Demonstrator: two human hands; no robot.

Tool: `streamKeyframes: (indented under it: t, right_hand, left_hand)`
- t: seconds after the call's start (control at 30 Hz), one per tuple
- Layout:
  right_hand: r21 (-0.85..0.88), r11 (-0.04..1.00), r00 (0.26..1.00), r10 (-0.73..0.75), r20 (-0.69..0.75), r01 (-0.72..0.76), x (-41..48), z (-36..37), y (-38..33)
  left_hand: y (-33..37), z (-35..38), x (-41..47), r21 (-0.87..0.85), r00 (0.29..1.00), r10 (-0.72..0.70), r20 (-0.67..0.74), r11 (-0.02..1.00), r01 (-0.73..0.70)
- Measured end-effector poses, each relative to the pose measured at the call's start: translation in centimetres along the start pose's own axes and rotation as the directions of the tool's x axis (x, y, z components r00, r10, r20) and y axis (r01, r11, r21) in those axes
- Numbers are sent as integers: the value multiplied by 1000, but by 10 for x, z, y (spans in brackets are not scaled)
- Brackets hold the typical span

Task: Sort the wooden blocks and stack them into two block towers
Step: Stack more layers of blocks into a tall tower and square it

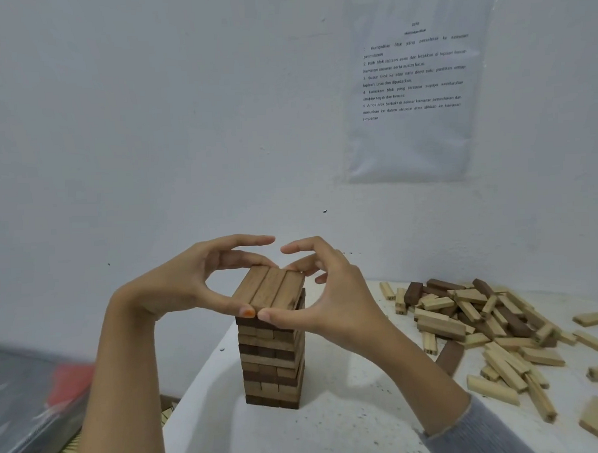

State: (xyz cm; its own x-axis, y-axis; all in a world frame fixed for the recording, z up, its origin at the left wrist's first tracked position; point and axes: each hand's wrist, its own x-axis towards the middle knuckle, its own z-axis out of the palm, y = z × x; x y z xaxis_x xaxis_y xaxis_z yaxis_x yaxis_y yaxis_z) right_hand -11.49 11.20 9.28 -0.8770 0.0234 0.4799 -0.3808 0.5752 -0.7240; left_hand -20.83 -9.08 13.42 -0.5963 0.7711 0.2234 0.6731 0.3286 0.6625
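left hand (187,286) curves round the top layer (271,289), thumb on its near end, fingers at the far end, pinching it square; the tower (272,361) stands close to the left edge of the worktop (334,437), so little room that side; right hand (331,293) pinches the same layer likewise; one mixed-brown tower looks well up, the second not begun; the loose pile (483,324), mostly pale blocks, lies well apart to the right, bare worktop between for building.
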Motion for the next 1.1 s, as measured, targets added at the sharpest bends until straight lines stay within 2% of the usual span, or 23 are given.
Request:
streamKeyframes:
  t: [0.73, 1.1]
  right_hand:
    - [45, 997, 997, 65, 34, -67, 3, 10, 16]
    - [38, 996, 992, 81, 97, -85, 3, 14, 24]
  left_hand:
    - [-21, 6, 6, -105, 995, -20, 100, 994, 30]
    - [-20, 7, 4, -125, 983, -62, 172, 989, 84]
